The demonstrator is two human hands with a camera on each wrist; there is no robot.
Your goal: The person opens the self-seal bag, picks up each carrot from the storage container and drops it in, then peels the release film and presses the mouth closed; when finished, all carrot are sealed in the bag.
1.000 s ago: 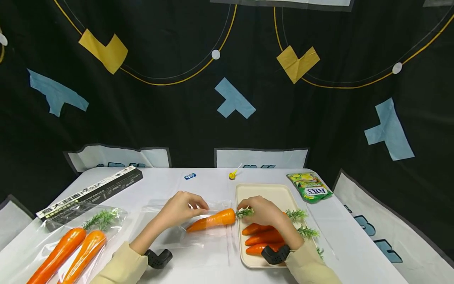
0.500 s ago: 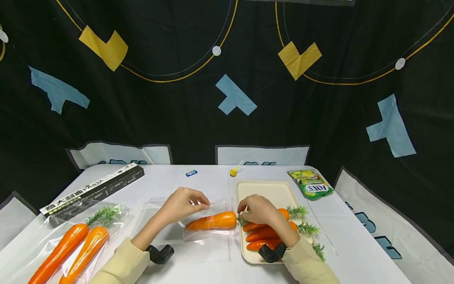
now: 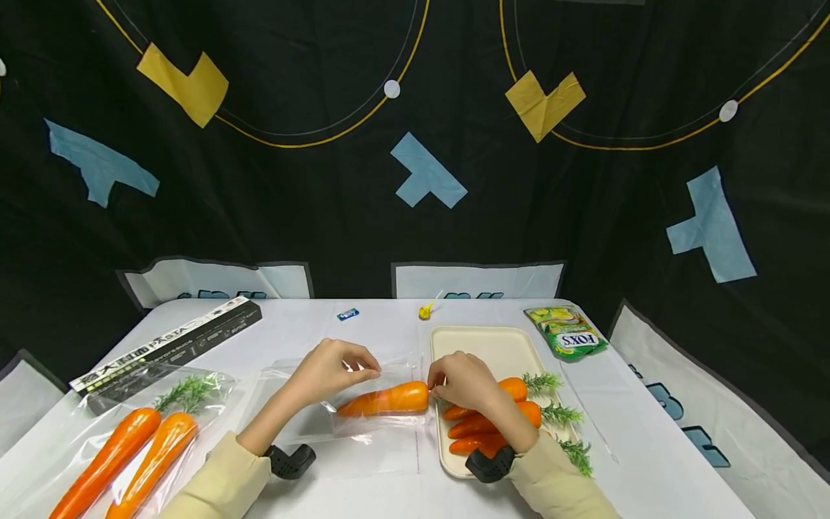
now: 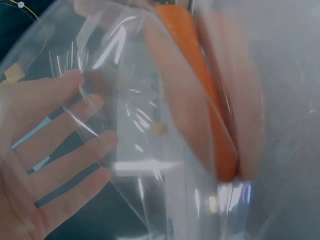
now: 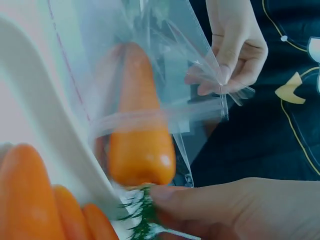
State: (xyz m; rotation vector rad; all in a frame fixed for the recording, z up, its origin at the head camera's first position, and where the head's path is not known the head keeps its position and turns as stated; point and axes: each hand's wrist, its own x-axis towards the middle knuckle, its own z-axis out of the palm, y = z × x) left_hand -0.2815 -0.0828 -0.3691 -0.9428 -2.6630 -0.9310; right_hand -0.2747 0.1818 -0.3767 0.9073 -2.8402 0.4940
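Observation:
An orange carrot (image 3: 389, 400) lies with its tip and most of its body inside a clear plastic bag (image 4: 135, 125). Its thick end is at the bag's mouth. My left hand (image 3: 333, 371) pinches the bag's upper edge between thumb and fingers, lifting the film. At the carrot's thick end, my right hand (image 3: 465, 380) pinches the base of the green leafy top (image 5: 142, 212), which the fingers mostly cover in the head view. Beneath the right wrist, several more carrots (image 3: 480, 427) with green tops lie on a cream tray (image 3: 486, 340).
Two bagged carrots (image 3: 152, 461) lie at the left front. Behind them is a long black-and-white box (image 3: 175, 342). A green Fox's packet (image 3: 566, 333) sits right of the tray; a small blue wrapper (image 3: 348, 314) and a yellow lollipop (image 3: 425, 311) lie at the back.
My right hand has shifted slightly left, its fingers now covering the leafy top seen before. The carrot lies more level and a little further into the bag. My left hand keeps its hold.

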